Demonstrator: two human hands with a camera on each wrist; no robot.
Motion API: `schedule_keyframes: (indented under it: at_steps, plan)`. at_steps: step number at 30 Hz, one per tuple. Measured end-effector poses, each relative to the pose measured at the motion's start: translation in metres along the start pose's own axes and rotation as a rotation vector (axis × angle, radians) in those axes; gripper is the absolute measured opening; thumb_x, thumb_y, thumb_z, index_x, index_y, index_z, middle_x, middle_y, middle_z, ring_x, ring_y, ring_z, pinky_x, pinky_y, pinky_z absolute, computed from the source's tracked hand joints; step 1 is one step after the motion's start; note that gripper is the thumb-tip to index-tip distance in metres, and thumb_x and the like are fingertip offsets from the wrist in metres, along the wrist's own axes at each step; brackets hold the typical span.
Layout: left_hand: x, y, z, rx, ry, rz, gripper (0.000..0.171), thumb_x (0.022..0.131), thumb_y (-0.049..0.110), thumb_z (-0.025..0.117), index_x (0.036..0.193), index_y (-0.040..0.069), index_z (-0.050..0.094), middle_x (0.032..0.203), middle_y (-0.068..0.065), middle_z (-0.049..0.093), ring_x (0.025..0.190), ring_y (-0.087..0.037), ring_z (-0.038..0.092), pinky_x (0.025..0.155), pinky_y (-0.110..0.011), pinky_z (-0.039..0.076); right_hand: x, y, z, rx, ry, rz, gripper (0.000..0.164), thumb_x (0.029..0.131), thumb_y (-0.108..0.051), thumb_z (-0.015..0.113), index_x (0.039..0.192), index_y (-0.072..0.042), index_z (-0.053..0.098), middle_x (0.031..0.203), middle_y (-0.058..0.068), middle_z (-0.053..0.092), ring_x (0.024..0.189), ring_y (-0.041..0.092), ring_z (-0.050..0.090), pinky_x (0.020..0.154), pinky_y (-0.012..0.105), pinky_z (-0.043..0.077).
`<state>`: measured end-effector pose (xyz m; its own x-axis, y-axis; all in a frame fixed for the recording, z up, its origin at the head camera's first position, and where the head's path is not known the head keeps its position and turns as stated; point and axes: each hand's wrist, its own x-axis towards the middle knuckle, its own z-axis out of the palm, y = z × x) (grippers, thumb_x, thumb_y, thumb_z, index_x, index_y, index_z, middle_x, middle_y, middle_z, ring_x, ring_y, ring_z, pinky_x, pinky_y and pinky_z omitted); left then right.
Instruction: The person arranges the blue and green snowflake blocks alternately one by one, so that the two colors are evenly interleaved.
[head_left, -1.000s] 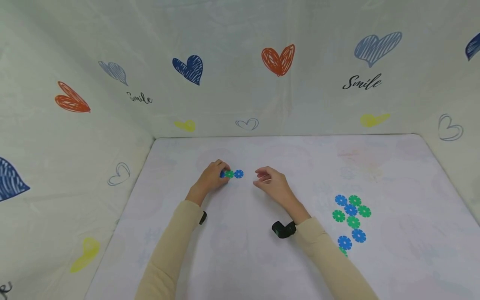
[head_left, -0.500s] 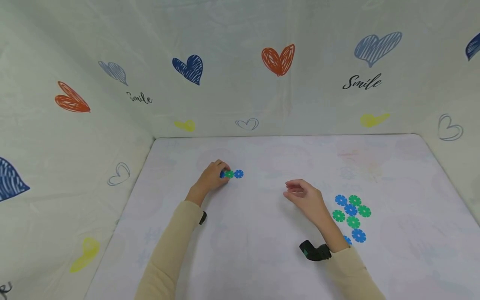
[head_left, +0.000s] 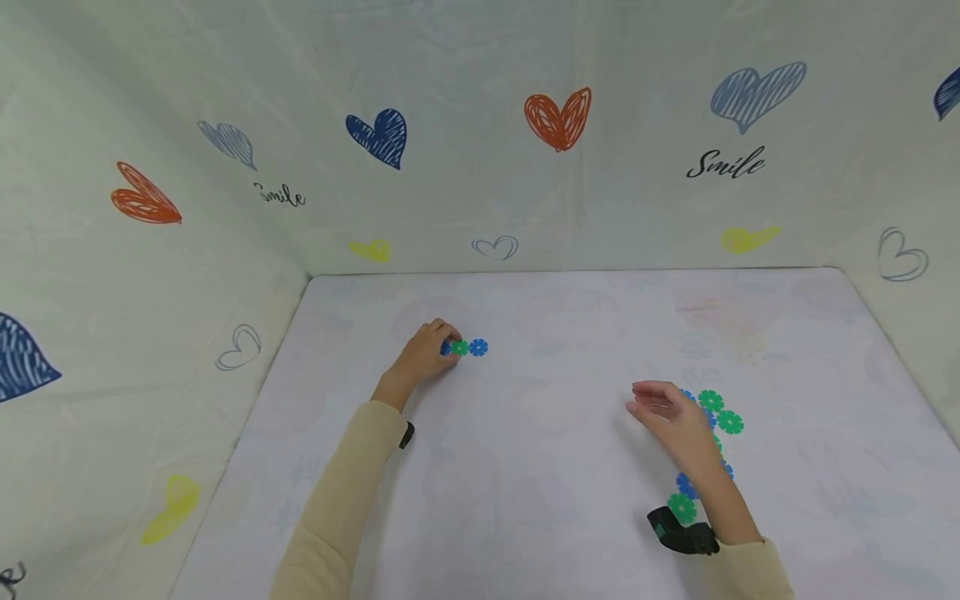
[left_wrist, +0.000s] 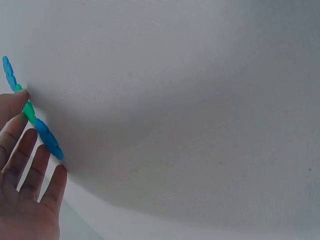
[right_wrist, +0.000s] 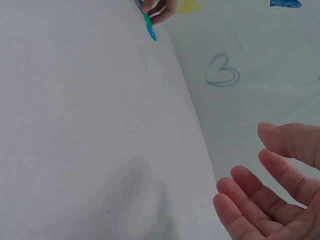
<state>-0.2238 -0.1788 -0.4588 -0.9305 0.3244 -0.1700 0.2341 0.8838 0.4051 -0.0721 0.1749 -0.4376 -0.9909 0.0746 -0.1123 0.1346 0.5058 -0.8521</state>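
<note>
Near the back left of the table, my left hand (head_left: 423, 354) pinches a short row of joined flower-shaped plastic discs. Its middle disc is green (head_left: 460, 347), and a blue disc (head_left: 478, 347) sits at the right end. Seen from the left wrist, the thumb and index finger grip the green disc (left_wrist: 29, 112), with a blue disc (left_wrist: 49, 139) lying along the other fingers. My right hand (head_left: 678, 429) holds nothing; its fingers are loosely bent, thumb apart. It hovers over the loose discs and partly covers them.
Several loose green discs (head_left: 731, 422) and blue discs (head_left: 686, 485) lie at the right of the white table (head_left: 525, 500). Each wrist wears a small black camera (head_left: 682, 531). A pale cloth wall (head_left: 465, 192) with printed hearts rises behind the table and at both sides.
My right hand has moved right and toward the front, from beside the joined discs to over the loose ones. The left hand has stayed in place with its row.
</note>
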Motion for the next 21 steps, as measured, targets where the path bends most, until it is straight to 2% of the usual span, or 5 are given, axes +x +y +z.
schedule_keyframes:
  at_steps: [3, 10, 15, 19, 21]
  plan:
    - [0.0, 0.0, 0.0, -0.001, -0.001, 0.0, 0.031, 0.085, 0.016, 0.067, 0.113, 0.007, 0.058, 0.121, -0.01, 0.053, 0.113, -0.027, 0.047, 0.102, -0.04, 0.039, -0.004, 0.009, -0.006, -0.015, 0.02, 0.032, 0.045, 0.089, -0.036, 0.06, 0.122, -0.006, 0.054, 0.119, 0.015, 0.059, 0.108, 0.024, 0.055, 0.079, 0.012, 0.047]
    - [-0.001, 0.0, -0.001, -0.002, -0.001, -0.01, 0.032, 0.085, 0.016, 0.067, 0.114, 0.007, 0.058, 0.122, -0.01, 0.052, 0.114, -0.027, 0.047, 0.102, -0.039, 0.039, -0.011, 0.034, -0.017, -0.045, 0.068, 0.056, 0.046, 0.088, -0.041, 0.061, 0.122, -0.01, 0.055, 0.117, 0.009, 0.06, 0.088, -0.021, 0.045, 0.07, 0.005, 0.043]
    - [-0.001, 0.002, -0.001, -0.002, -0.002, -0.011, 0.032, 0.085, 0.016, 0.066, 0.114, 0.007, 0.058, 0.121, -0.01, 0.052, 0.113, -0.027, 0.047, 0.101, -0.039, 0.039, -0.01, 0.058, -0.023, -0.072, 0.084, 0.111, 0.051, 0.086, -0.046, 0.061, 0.123, -0.012, 0.056, 0.12, 0.011, 0.058, 0.088, -0.02, 0.046, 0.071, 0.004, 0.042]
    - [-0.001, 0.002, -0.001, -0.001, 0.001, -0.009, 0.032, 0.085, 0.016, 0.066, 0.114, 0.006, 0.058, 0.12, -0.01, 0.053, 0.112, -0.026, 0.047, 0.101, -0.039, 0.04, -0.007, 0.085, -0.022, -0.145, 0.11, 0.158, 0.056, 0.084, -0.054, 0.059, 0.124, -0.015, 0.055, 0.121, 0.009, 0.058, 0.096, -0.003, 0.055, 0.074, 0.011, 0.046]
    - [-0.001, 0.002, -0.001, 0.001, 0.003, -0.008, 0.032, 0.085, 0.016, 0.066, 0.114, 0.006, 0.058, 0.12, -0.01, 0.053, 0.111, -0.026, 0.048, 0.1, -0.039, 0.04, -0.009, 0.082, -0.024, -0.148, 0.101, 0.172, 0.057, 0.085, -0.051, 0.059, 0.126, -0.012, 0.053, 0.122, 0.012, 0.057, 0.102, 0.01, 0.056, 0.076, 0.013, 0.048]
